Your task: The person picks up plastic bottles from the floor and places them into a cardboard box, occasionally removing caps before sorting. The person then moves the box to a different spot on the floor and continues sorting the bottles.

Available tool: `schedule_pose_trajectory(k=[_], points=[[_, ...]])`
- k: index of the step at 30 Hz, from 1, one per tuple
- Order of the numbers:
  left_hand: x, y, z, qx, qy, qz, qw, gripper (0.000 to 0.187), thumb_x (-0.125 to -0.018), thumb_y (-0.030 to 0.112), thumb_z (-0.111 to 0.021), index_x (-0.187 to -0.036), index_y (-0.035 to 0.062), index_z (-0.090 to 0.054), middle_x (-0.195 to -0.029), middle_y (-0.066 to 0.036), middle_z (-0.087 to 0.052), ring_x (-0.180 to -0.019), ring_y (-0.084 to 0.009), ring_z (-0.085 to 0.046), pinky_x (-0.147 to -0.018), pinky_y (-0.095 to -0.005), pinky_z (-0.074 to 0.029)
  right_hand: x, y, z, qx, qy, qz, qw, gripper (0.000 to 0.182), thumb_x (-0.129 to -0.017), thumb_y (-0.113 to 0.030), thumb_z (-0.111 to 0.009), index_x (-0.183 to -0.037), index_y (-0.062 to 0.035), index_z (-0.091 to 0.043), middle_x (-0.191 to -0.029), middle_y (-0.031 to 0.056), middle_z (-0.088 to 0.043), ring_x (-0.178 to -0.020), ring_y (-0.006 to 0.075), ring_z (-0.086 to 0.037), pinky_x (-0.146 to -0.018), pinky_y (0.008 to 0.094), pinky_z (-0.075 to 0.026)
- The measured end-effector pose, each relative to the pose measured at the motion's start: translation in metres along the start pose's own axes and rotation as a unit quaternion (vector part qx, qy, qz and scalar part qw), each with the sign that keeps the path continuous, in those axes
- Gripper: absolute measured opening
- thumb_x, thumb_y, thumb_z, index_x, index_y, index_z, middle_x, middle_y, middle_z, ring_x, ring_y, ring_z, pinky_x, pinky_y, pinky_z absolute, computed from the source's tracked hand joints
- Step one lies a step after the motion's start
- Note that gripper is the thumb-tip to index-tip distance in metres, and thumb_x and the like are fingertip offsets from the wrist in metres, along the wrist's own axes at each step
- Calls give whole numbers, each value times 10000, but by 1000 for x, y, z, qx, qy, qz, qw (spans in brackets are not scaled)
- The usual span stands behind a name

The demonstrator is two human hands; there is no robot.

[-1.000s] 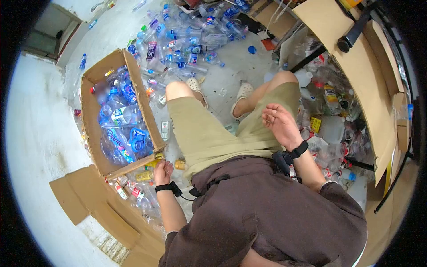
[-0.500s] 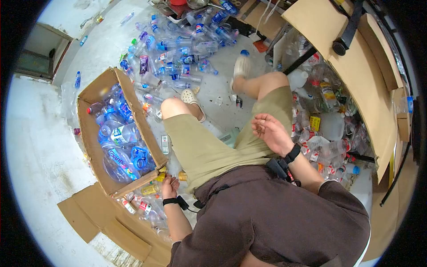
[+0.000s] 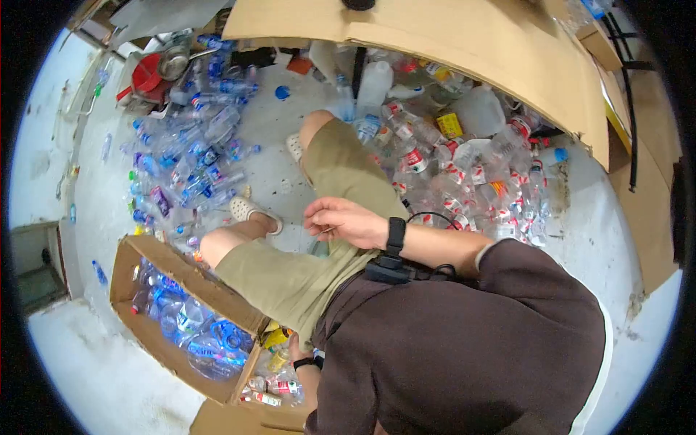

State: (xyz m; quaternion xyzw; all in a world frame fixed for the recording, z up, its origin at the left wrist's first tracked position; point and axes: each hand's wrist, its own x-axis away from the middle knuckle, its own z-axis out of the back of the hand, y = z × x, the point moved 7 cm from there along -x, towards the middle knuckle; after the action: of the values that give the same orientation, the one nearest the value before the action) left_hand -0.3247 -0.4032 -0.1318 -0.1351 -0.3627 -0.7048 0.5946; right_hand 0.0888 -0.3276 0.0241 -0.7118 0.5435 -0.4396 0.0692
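Note:
My right hand (image 3: 344, 221) hovers over my lap, palm inward, fingers loosely bent; I see no bottle in it. My left hand (image 3: 297, 351) is low by my left thigh, beside the near corner of a cardboard box (image 3: 250, 362). Its fingers are partly hidden, close to yellowish plastic bottles (image 3: 278, 357) on the floor. In the box lie several clear and blue plastic bottles (image 3: 192, 315), one a large bottle with a blue label (image 3: 210, 351).
Blue-capped bottles (image 3: 196, 159) are heaped on the floor ahead to the left. Red-labelled bottles (image 3: 464, 181) and a white jug (image 3: 375, 85) pile up under a cardboard-topped table (image 3: 478, 40). A red pan (image 3: 147, 76) stands at the far left.
My view has turned to the right, bringing more of the red-labelled pile into sight. My right hand's fingers have bent in more; my left hand has come closer to my side and is more hidden.

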Motion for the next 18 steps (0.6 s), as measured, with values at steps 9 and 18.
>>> schedule_pose_trajectory(k=[9,18], points=[[-36,-50,-40,402,71,187,893,238,-822,142,-560,-1024,27,-612,-865,-70,-630,-792,-194,-597,-690,-328,-481,24,0,26,-11,15,-1,1000,223,-910,-143,-523,-1115,-58,-508,-1035,70,-581,-909,160,-554,-811,307,-454],[14,-69,-103,589,39,295,751,256,-834,172,-609,-1060,60,-562,-829,-61,-597,-637,-153,-560,-530,-298,-458,25,6,8,-12,3,-13,1000,189,-913,-113,-503,-1095,-62,-498,-1030,68,-578,-884,167,-550,-800,301,-452]])
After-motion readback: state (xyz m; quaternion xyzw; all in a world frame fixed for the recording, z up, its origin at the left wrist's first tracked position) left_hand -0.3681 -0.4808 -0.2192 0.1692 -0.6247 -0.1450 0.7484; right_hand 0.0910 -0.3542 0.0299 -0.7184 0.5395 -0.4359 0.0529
